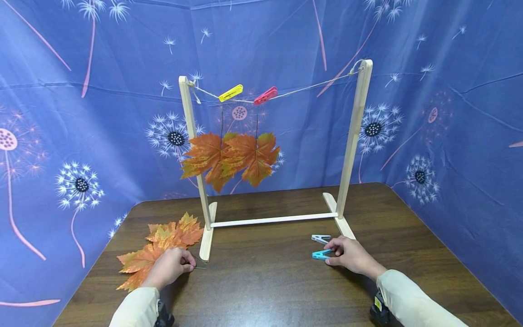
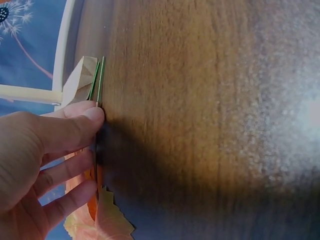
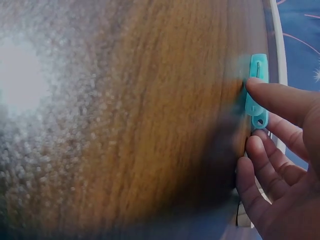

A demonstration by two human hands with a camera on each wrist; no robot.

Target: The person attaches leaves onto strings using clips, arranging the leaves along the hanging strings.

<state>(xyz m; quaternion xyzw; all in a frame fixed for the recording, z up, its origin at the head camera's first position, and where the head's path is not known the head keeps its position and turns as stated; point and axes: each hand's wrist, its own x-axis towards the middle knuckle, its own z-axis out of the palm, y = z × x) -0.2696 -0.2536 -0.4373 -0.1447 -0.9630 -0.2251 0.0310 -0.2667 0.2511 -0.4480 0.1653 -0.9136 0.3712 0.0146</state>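
Observation:
At the table's left my left hand pinches the thin stem of an artificial maple leaf between thumb and index finger. Two green stem ends stick out past the fingertips in the left wrist view. Another orange maple leaf lies behind and overlaps it. On the right, my right hand has thumb and fingers around the end of a teal clothespin, low over the table. A pale blue clothespin lies just behind it, close to the fingers.
A wooden frame stands at the back with a string between its posts. A yellow clothespin and a red clothespin sit on the string, with two maple leaves hanging below. Blue cloth surrounds the table.

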